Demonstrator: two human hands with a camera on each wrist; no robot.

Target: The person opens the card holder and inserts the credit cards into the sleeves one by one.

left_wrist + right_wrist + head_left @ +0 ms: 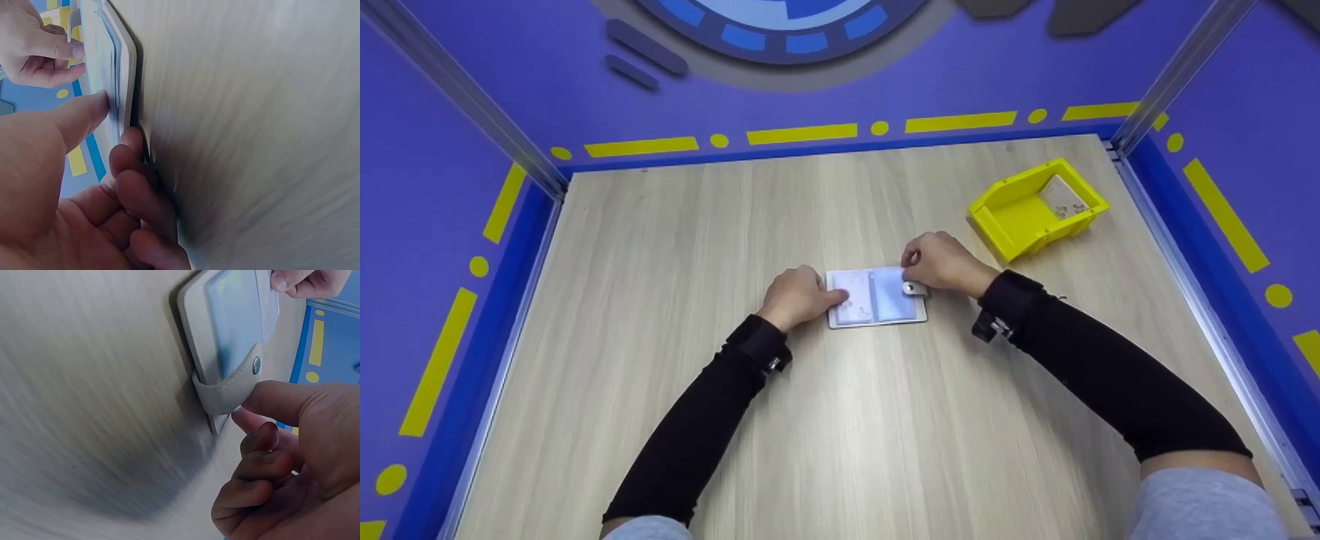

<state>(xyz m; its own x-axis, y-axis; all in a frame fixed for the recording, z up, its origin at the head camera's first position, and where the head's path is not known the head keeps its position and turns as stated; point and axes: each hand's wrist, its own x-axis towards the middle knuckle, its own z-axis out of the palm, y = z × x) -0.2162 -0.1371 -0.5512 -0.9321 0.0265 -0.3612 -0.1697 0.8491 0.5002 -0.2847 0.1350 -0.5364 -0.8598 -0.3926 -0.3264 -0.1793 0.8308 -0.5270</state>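
Note:
A white card holder (876, 325) lies open on the table, its clear plastic sleeves facing up. A card (853, 289) with a small printed pattern shows on its left side, while the right sleeve (893, 294) looks bluish. My left hand (799, 297) grips the holder's left edge, thumb on top and fingertips at the side near the tabletop. At the upper right edge, my right hand (947, 264) pinches the holder between thumb and forefinger, the other fingers curled. Beside that hand, a strap with a metal snap (225, 391) bends up over the right edge; the pinching fingertips are partly hidden.
Back right on the wooden table (697, 247) stands a yellow bin (1016, 221), with a patterned card (1063, 196) leaning inside it. Blue-purple panels (810, 105) wall the table at the back and both sides, with metal rails along the edges.

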